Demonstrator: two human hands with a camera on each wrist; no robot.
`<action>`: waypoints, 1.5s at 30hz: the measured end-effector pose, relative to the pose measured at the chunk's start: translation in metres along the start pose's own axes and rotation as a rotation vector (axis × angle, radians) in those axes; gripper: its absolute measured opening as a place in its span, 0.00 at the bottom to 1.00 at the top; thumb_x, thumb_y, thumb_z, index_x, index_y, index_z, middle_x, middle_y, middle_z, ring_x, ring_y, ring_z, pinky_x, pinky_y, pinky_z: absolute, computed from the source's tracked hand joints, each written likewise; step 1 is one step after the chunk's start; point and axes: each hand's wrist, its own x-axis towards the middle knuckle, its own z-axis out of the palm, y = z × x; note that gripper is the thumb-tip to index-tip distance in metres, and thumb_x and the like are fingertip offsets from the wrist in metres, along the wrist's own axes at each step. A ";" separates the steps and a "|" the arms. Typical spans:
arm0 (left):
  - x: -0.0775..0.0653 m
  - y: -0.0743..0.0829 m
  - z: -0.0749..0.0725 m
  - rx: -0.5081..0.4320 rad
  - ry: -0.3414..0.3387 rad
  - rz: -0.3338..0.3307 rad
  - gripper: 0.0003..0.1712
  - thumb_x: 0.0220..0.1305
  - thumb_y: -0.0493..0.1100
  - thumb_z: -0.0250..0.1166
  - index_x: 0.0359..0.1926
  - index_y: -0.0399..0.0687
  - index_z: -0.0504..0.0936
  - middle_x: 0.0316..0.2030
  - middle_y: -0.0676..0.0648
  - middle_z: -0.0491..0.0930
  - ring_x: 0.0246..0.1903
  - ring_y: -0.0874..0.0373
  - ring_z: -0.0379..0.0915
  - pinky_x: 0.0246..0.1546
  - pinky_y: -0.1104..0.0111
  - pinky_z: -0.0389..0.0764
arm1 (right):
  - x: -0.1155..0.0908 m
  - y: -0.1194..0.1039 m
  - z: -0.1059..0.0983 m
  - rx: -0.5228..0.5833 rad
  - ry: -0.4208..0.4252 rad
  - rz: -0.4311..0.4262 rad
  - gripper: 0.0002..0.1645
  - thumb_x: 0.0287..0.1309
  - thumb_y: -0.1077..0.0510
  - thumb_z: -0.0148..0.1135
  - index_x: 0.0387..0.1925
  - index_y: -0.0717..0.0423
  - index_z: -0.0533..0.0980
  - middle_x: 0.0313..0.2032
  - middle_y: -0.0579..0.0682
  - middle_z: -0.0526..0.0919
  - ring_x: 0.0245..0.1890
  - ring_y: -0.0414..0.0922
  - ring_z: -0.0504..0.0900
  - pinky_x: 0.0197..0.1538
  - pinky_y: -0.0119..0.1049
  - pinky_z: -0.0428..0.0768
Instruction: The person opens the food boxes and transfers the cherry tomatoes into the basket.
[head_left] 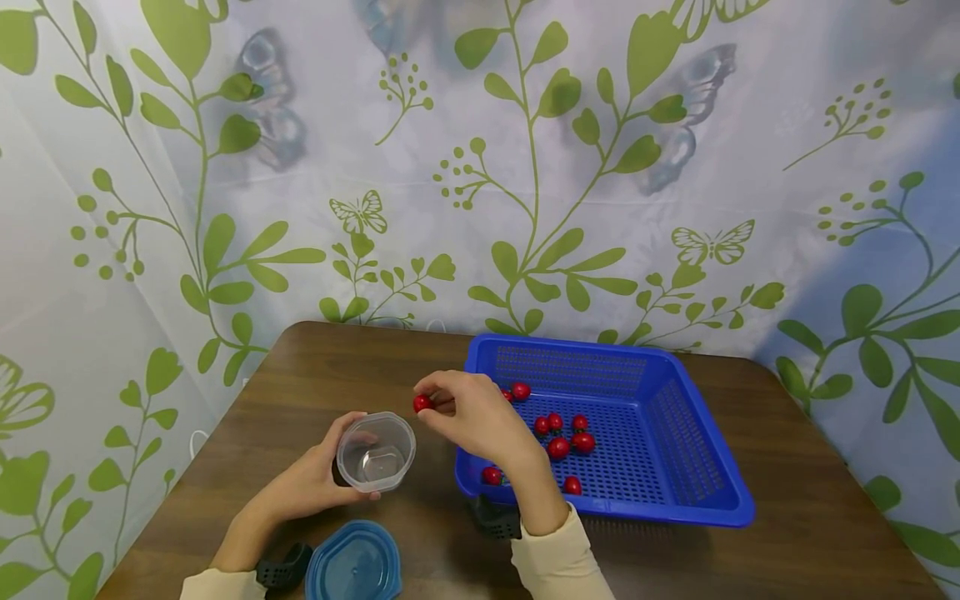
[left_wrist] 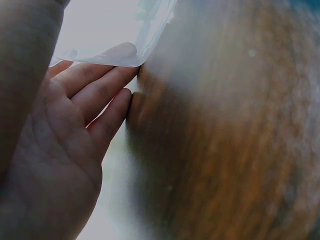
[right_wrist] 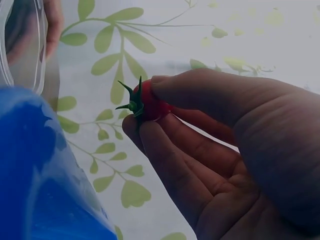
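In the head view my left hand (head_left: pixel 318 475) grips a clear plastic container (head_left: pixel 377 452), tilted with its open mouth toward me; I see nothing inside it. The left wrist view shows the fingers (left_wrist: pixel 105 82) against the container's clear wall (left_wrist: pixel 115 30). My right hand (head_left: pixel 476 417) pinches a red cherry tomato (head_left: pixel 423 403) between thumb and fingertips, just right of the container and apart from it. A green stem cap shows on that tomato (right_wrist: pixel 150 100) in the right wrist view. More cherry tomatoes (head_left: pixel 558 448) lie scattered in the blue basket (head_left: pixel 705 442) beneath and beyond the right forearm.
A blue lid (head_left: pixel 354 563) lies on the brown wooden table (head_left: pixel 262 400) near its front edge, beside the left wrist. The basket takes up the table's right middle. Behind the table hangs a leaf-patterned cloth (head_left: pixel 420 183).
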 end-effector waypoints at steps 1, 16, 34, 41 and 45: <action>0.000 0.000 0.000 0.001 0.000 0.001 0.62 0.50 0.58 0.82 0.76 0.47 0.53 0.59 0.48 0.80 0.55 0.49 0.79 0.56 0.61 0.79 | -0.001 0.000 -0.001 0.002 -0.003 0.006 0.14 0.64 0.59 0.71 0.51 0.54 0.83 0.42 0.45 0.89 0.43 0.39 0.88 0.46 0.30 0.84; 0.000 0.000 0.001 0.012 -0.001 -0.013 0.62 0.50 0.59 0.82 0.76 0.52 0.52 0.59 0.49 0.81 0.54 0.49 0.79 0.55 0.61 0.79 | -0.006 0.005 -0.013 -0.028 -0.007 0.013 0.14 0.65 0.58 0.70 0.52 0.52 0.83 0.42 0.44 0.88 0.43 0.39 0.88 0.49 0.33 0.84; -0.001 0.001 -0.001 0.022 0.001 -0.018 0.63 0.50 0.60 0.82 0.76 0.48 0.53 0.60 0.51 0.81 0.54 0.51 0.79 0.53 0.62 0.78 | -0.011 0.022 -0.031 -0.032 0.024 0.043 0.13 0.64 0.60 0.70 0.50 0.52 0.83 0.44 0.45 0.88 0.44 0.41 0.89 0.48 0.37 0.85; -0.001 0.001 -0.001 0.021 0.000 -0.025 0.63 0.50 0.60 0.82 0.76 0.49 0.53 0.60 0.51 0.81 0.54 0.50 0.78 0.54 0.62 0.78 | -0.015 0.028 -0.037 -0.021 0.032 0.057 0.14 0.63 0.59 0.71 0.51 0.51 0.83 0.46 0.46 0.88 0.44 0.41 0.89 0.47 0.35 0.86; -0.002 0.001 -0.001 0.025 -0.002 -0.025 0.63 0.50 0.60 0.82 0.76 0.49 0.53 0.60 0.50 0.81 0.54 0.50 0.78 0.54 0.61 0.78 | -0.016 0.031 -0.039 -0.012 0.037 0.054 0.14 0.63 0.60 0.71 0.50 0.52 0.83 0.46 0.47 0.88 0.44 0.41 0.89 0.47 0.35 0.86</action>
